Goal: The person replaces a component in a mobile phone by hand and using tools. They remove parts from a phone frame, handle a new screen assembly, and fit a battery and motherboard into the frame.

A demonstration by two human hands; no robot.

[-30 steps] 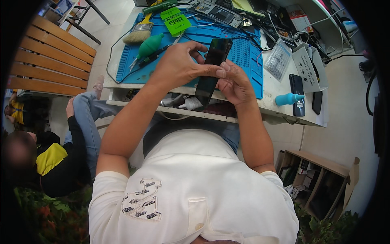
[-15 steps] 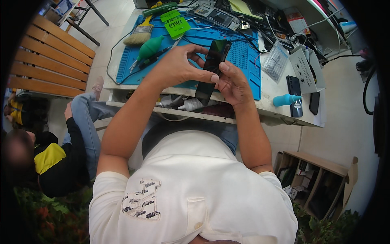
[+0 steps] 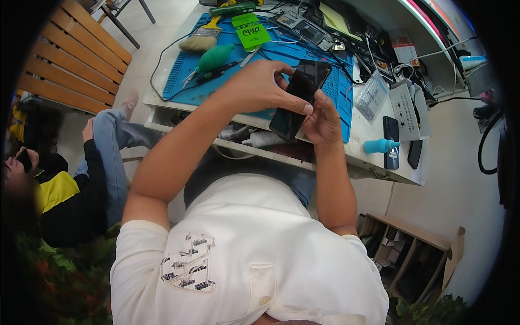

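A dark smartphone (image 3: 305, 79) with a glossy black face is held tilted above the desk's front edge. My left hand (image 3: 268, 89) grips its left side, thumb across the face and fingers curled round the far edge. My right hand (image 3: 323, 120) holds its right side, with the thumb up against the edge and the other fingers partly hidden behind. Under the phone lies a blue repair mat (image 3: 187, 97). A partly open drawer (image 3: 227, 145) with a white tube (image 3: 264, 138) and other items sits just below it.
On the mat lie a brush (image 3: 201, 39), a green air blower (image 3: 215, 57), a bright green card (image 3: 252, 36) and an opened phone (image 3: 303, 30). At right are a blue bottle (image 3: 379, 145), another phone (image 3: 391, 130) and a box (image 3: 403, 111). A seated person (image 3: 76, 206) is at left.
The phone's face has turned more toward me, and both hands have shifted slightly with it. The whole view has moved a little. The seated person's hand now shows with a dark phone.
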